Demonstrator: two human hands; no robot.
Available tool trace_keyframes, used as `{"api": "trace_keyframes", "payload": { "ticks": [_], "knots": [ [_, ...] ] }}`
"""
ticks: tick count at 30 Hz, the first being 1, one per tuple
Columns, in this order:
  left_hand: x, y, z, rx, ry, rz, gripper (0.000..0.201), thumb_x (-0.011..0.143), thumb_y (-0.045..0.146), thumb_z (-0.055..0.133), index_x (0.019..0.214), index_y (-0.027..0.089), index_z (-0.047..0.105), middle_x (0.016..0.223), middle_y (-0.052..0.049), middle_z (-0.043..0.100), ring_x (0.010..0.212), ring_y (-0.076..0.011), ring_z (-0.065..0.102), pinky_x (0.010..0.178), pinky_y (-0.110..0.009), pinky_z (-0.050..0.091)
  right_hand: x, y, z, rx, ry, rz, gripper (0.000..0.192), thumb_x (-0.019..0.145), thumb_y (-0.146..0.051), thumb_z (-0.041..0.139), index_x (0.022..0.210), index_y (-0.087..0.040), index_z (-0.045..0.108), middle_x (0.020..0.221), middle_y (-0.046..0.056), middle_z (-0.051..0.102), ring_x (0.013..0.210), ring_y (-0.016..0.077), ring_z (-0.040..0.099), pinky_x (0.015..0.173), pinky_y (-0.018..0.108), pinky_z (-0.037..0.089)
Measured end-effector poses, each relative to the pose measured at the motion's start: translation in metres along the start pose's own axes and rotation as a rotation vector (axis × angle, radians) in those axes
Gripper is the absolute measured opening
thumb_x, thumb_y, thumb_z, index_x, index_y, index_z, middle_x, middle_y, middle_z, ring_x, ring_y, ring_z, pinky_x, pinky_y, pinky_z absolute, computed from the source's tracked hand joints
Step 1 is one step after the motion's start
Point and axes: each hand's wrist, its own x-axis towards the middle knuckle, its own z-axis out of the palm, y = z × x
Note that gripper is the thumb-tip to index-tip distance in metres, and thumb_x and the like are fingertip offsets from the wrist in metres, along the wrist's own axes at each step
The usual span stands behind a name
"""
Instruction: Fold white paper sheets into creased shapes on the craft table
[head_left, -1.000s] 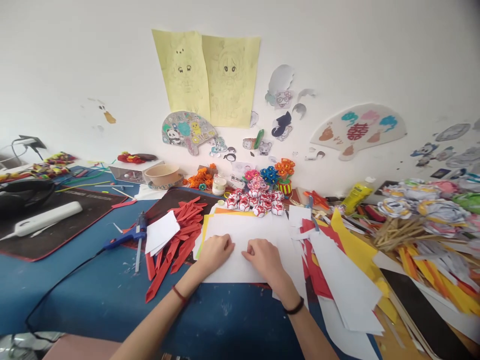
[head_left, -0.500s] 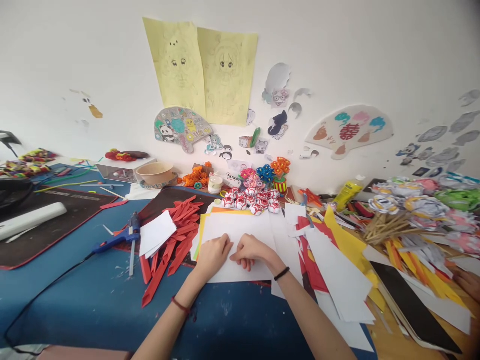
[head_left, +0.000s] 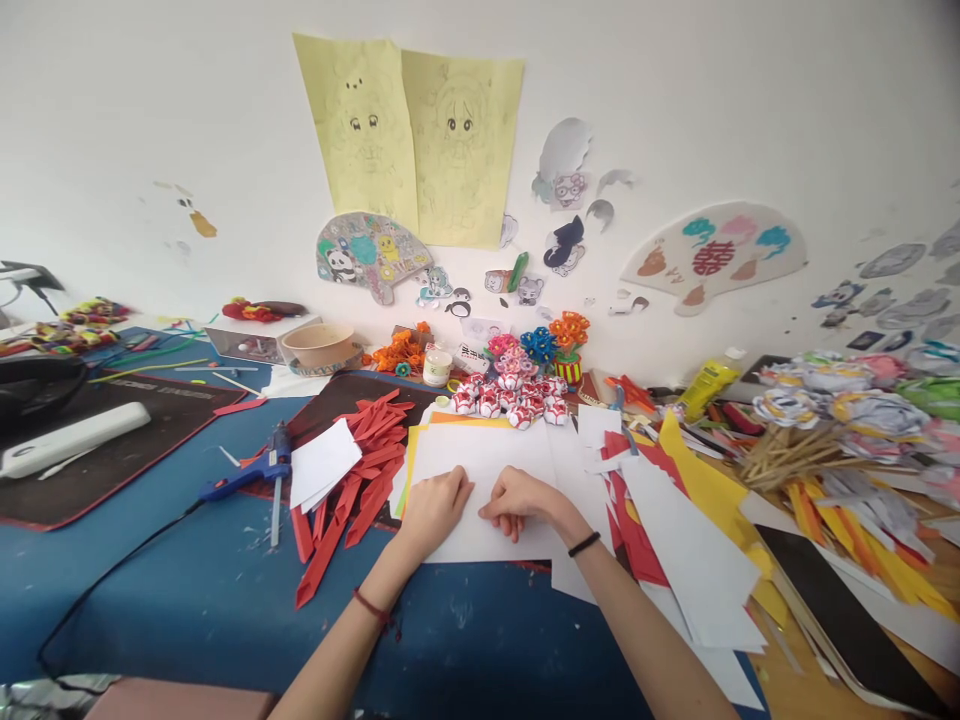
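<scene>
Right hand (head_left: 519, 502) had rolled since a second earlier: back of it was uppermost then, now curled fingers showed beneath, and the forearm slanted further outward. Left hand (head_left: 437, 508) had hardly shifted.

Both hands over the white sheet (head_left: 484, 452), directly in front of me, near each other with a narrow gap between. Fingers of both bent inward; could not tell whether either pinched anything, nor whether the right touched the paper. Sheet lay flat, near edge by the bare part of the blue table cover (head_left: 469, 635), orange paper (head_left: 484, 423) peeking out beyond its far edge.

Red cord (head_left: 370, 606) on left wrist, black band (head_left: 584, 544) on right. Red-and-white folded balls (head_left: 517, 402) clustered past the sheet. To the left, red paper strips (head_left: 375, 440) in a heap, small white papers (head_left: 324, 465) partly over them, then a blue glue gun (head_left: 251, 476). Long white papers (head_left: 690, 560) fanned out to the right.
</scene>
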Motion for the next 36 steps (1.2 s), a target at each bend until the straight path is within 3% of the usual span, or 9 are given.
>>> {"api": "trace_keyframes", "payload": {
  "ticks": [36],
  "knots": [
    [0.003, -0.009, 0.012, -0.015, 0.106, 0.076, 0.026, 0.097, 0.039, 0.035, 0.084, 0.022, 0.050, 0.079, 0.000, 0.068, 0.072, -0.0187, 0.063, 0.058, -0.027, 0.025, -0.062, 0.050, -0.047, -0.018, 0.085, 0.143, 0.038, 0.066, -0.044, 0.075, 0.051, -0.013, 0.060, 0.047, 0.004, 0.063, 0.037, 0.0124, 0.059, 0.038, 0.018, 0.045]
  ]
}}
